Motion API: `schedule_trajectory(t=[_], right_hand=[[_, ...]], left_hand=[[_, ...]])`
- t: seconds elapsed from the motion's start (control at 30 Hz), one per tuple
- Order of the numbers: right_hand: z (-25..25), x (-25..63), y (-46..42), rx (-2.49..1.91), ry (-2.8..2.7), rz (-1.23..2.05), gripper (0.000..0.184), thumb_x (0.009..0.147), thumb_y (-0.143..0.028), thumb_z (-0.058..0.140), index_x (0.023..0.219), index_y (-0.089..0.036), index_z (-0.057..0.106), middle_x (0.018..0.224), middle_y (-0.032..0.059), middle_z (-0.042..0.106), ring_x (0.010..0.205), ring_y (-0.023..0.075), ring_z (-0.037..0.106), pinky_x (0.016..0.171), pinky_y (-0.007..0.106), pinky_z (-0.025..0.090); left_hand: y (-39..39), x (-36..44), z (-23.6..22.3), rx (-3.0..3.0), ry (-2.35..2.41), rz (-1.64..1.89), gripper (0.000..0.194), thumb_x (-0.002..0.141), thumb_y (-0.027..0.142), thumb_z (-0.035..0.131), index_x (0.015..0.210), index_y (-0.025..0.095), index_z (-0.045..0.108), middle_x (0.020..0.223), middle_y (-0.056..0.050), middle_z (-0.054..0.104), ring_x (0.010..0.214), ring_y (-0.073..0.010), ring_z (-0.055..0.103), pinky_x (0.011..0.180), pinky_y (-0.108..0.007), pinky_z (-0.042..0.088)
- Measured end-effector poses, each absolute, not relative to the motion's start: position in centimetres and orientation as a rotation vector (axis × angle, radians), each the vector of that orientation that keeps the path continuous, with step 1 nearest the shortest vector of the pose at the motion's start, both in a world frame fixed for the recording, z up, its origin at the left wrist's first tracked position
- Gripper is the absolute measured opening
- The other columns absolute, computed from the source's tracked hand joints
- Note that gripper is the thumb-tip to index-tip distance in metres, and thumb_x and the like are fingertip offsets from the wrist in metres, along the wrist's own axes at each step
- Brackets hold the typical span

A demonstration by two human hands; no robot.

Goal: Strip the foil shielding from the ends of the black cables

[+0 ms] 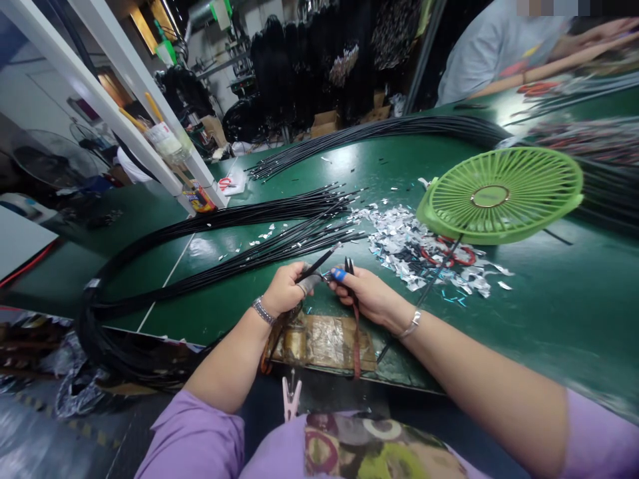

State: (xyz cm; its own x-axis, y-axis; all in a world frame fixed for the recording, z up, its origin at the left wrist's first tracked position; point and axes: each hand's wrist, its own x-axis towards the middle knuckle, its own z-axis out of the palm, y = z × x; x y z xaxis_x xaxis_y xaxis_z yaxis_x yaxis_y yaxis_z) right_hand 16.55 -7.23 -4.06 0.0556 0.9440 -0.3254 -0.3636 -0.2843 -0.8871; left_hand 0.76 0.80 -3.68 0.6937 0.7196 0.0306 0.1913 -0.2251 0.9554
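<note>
Cable [319, 263] slants out of the left hand [289, 289], its long axis running forward and to the right, the free tip near the dark points of a tool [349, 267] in the right hand [362, 291]. The left hand is closed on the cable and so the nearer; the right hand is closed around the tool, thumb and finger meeting just beside the left fingers. Whether they pinch a wire is too small to tell. Both hands are above the near edge of the green desk [529, 319], by a taped pad [332, 339]. Beyond lie a bundle [239, 216], scraps [399, 233] and a fan [539, 193]; further back, a person in grey [489, 56] is by the desk.
</note>
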Motion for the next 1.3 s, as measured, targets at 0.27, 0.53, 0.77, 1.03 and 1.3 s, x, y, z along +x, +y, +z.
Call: schedule_trajectory(t=[0.27,0.53,0.77,1.03,1.3], right_hand=[[-4.0,16.6,-7.2,-1.209,-0.707,1.455,0.037,0.056,-0.044,0.079,0.067,-0.016,0.057,0.059,-0.0036,0.052,0.046,0.0040,0.033,0.039,0.019,0.021],[-4.1,16.5,-7.2,-1.287,-0.789,1.380,0.031,0.059,-0.041,0.075,0.064,-0.018,0.054,0.053,-0.0057,0.046,0.045,0.0051,0.032,0.039,0.020,0.021],[-4.6,16.7,-7.0,-1.362,-0.944,1.102,0.025,0.062,-0.037,0.070,0.076,-0.020,0.058,0.062,-0.0039,0.054,0.050,0.0086,0.038,0.044,0.022,0.028],[-4.6,16.8,-6.9,-1.322,-0.965,0.965,0.029,0.065,-0.044,0.073,0.078,-0.022,0.060,0.066,-0.0006,0.061,0.068,0.0180,0.058,0.063,0.031,0.048],[-5.1,17.4,-6.9,-1.384,-1.093,0.856,0.019,0.066,-0.034,0.072,0.078,-0.022,0.062,0.075,0.0026,0.069,0.074,0.0214,0.063,0.074,0.037,0.052]], left_hand=[[0.9,0.8,-3.9,1.740,0.747,0.558,0.035,0.072,0.048,0.067,0.075,0.014,0.058,0.054,0.003,0.055,0.046,-0.0067,0.046,0.045,-0.019,0.037],[0.9,0.8,-4.1,1.814,0.731,0.580,0.029,0.077,0.043,0.064,0.073,0.015,0.058,0.054,0.003,0.055,0.047,-0.0072,0.046,0.047,-0.019,0.037],[0.9,0.8,-4.0,1.961,0.702,0.588,0.020,0.079,0.034,0.060,0.072,0.015,0.059,0.058,0.002,0.057,0.054,-0.0103,0.049,0.055,-0.022,0.039],[0.7,0.7,-4.1,2.182,0.802,0.596,0.016,0.080,0.031,0.060,0.075,0.016,0.061,0.062,0.001,0.059,0.058,-0.0121,0.049,0.058,-0.023,0.037],[0.3,0.9,-3.6,2.267,0.822,0.564,0.014,0.080,0.028,0.060,0.073,0.017,0.061,0.063,0.000,0.060,0.059,-0.0129,0.051,0.059,-0.024,0.037]])
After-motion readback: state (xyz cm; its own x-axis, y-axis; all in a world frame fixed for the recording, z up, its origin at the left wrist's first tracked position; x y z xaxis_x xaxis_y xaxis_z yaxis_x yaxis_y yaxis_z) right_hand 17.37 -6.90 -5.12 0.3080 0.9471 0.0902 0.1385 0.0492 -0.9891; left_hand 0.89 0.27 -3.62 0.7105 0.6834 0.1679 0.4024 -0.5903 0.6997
